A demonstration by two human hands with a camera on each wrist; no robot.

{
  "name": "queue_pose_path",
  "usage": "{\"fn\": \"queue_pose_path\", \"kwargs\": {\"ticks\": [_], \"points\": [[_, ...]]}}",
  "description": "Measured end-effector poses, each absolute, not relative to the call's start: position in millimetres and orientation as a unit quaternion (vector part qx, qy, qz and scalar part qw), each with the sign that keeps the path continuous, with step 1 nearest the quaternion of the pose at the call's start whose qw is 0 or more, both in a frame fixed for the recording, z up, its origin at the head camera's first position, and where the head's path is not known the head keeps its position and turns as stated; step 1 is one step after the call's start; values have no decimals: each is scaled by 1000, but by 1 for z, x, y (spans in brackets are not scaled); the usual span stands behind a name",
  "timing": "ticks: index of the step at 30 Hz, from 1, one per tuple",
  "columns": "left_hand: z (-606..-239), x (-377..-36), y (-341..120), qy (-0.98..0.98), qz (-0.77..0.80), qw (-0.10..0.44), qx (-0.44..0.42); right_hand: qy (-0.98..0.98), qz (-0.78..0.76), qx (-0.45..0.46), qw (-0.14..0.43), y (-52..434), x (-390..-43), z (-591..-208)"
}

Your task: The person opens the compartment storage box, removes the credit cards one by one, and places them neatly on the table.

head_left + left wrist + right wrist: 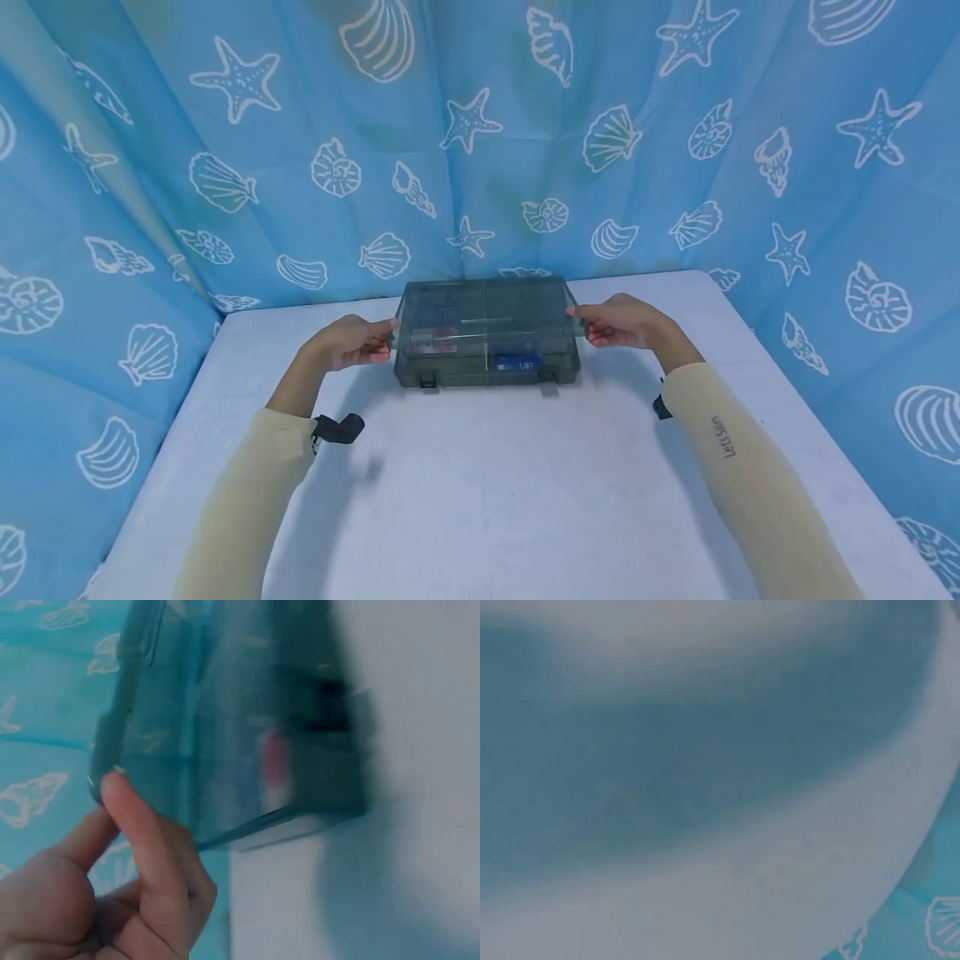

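Observation:
A see-through dark grey plastic storage box (450,368) rests near the back of the white table, with its clear lid (517,304) tilted up at the front. At the lid's left front corner, my left hand (351,342) pinches the edge between thumb and fingers. My right hand (626,322) grips the opposite corner, thumb on top. A blue packet (517,362) with white lettering and a reddish item show through the front wall. In the left wrist view the left hand (150,877) holds the lid's edge (112,742). The right wrist view misses the right hand.
Two dark latches, a left latch (427,382) and a right latch (548,377), sit along the box's front. Behind the table (495,483) hangs a blue curtain (465,192) printed with shells and starfish; it also runs down both sides.

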State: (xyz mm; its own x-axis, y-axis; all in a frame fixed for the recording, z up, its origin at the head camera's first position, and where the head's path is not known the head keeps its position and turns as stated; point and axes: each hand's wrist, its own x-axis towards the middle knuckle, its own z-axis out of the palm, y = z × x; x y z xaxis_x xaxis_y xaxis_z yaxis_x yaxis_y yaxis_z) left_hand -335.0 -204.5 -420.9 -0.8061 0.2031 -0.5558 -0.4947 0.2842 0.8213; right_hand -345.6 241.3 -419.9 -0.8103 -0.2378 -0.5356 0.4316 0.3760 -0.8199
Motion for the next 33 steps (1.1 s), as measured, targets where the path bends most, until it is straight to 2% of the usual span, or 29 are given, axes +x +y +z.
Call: {"fn": "queue_pose_path", "kwargs": {"ticks": [5, 13, 22, 25, 28, 33], "points": [[-396, -335, -207, 704, 645, 292, -59, 751, -594, 75, 280, 246, -351, -397], [-376, -351, -190, 710, 691, 127, -36, 729, -662, 34, 170, 236, -365, -371], [-402, -360, -182, 752, 658, 30, -11, 762, -639, 13, 101, 222, -379, -386], [-419, -358, -182, 816, 576, 39, -40, 802, -587, 21, 111, 219, -379, -404], [-438, -357, -184, 861, 498, 75, -75, 839, -525, 30, 139, 217, -378, -423], [-463, -355, -187, 868, 471, 130, -88, 886, -436, 35, 153, 216, -377, -447]]}}
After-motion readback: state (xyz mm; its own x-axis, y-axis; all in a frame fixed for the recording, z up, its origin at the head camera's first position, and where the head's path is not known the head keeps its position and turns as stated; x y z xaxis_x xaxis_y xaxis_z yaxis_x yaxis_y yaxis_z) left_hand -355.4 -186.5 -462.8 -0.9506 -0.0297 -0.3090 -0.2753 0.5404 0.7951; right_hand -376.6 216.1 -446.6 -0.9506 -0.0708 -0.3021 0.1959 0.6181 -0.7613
